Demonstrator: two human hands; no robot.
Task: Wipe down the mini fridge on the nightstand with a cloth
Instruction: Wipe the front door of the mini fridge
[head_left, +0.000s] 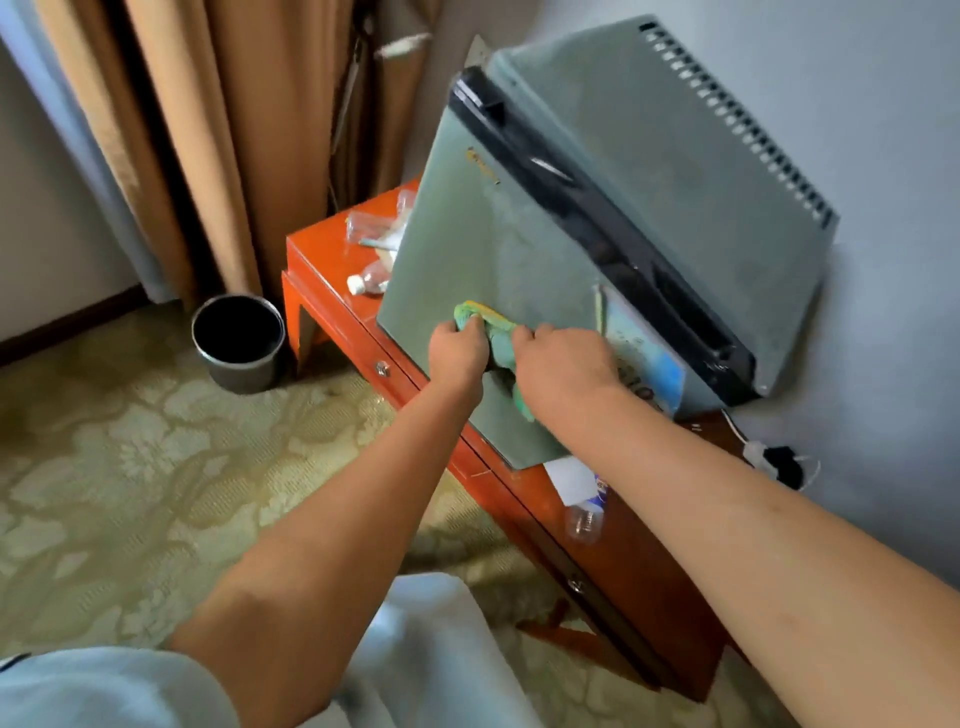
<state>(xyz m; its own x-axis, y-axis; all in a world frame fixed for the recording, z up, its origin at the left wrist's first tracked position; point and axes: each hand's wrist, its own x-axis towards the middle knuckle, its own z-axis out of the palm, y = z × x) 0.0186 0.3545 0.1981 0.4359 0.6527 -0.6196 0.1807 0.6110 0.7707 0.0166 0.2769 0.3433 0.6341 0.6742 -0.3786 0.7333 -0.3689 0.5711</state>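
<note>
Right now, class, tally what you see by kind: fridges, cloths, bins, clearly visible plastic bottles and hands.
Fridge: 1
Cloth: 1
Bin: 1
Bottles: 2 (one left of the fridge, one right)
Hands: 2 (left hand, right hand)
Total: 7

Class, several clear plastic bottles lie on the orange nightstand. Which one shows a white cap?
The bottle left of the mini fridge, nearest the bin. The near one shows no cap.

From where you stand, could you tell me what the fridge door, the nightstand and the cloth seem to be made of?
Fridge door: probably painted metal, matte grey-green, flat with dull marks. Nightstand: likely lacquered wood, glossy orange-red with reflections. Cloth: soft fabric, perhaps microfibre, green and yellow, bunched in folds.
</note>
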